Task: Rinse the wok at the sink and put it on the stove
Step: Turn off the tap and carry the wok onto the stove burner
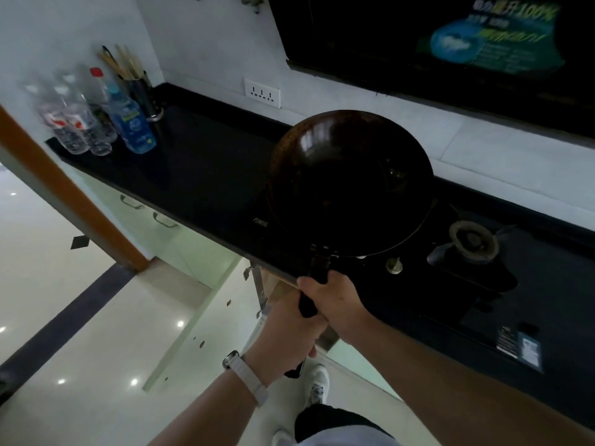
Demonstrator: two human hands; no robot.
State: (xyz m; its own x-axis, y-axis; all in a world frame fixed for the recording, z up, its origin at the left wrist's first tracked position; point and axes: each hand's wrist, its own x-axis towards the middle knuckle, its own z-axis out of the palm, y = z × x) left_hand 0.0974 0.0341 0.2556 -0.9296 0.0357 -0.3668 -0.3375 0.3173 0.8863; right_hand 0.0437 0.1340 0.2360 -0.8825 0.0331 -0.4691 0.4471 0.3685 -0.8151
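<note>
Home kitchen: gas stove [473,249], countertop [193,175].

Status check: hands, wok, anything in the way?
Both hands, left and right, on the handle. Wok over the stove's left side, burner uncovered to its right. Nothing in the way.

White wall [199,43], glossy floor [80,317], black countertop [199,162]

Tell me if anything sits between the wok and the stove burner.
Nothing visible does. Both hands, left and right, grip the handle, holding the wok over the black stove top. The bare burner to its right has nothing on it. The bottles stand far off at the counter's left end.
</note>
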